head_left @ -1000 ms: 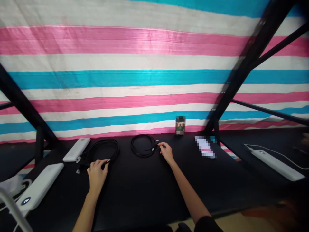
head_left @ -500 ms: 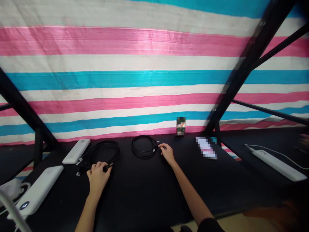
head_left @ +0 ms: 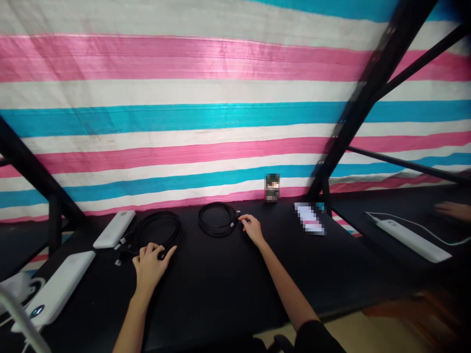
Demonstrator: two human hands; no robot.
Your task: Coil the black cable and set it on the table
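Two coiled black cables lie on a black table (head_left: 221, 284). My left hand (head_left: 150, 264) rests on the near edge of the left coil (head_left: 158, 229), fingers curled over the cable. My right hand (head_left: 252, 229) touches the plug end at the right side of the right coil (head_left: 217, 220), fingertips pinched at its connector. A white power bank (head_left: 114, 228) lies just left of the left coil, with loose plug ends beside it.
A second white power bank (head_left: 59, 288) lies at the near left. A small blurred item (head_left: 273, 188) and a flat blurred card (head_left: 310, 218) sit by the striped tarp. Black frame struts cross both sides. On the right table another person's hand (head_left: 452, 211) is near a white power bank (head_left: 408, 239).
My left hand has settled lower onto the left coil's near edge. My right hand stays at the right coil's plug. The other person's hand has come further into view on the right.
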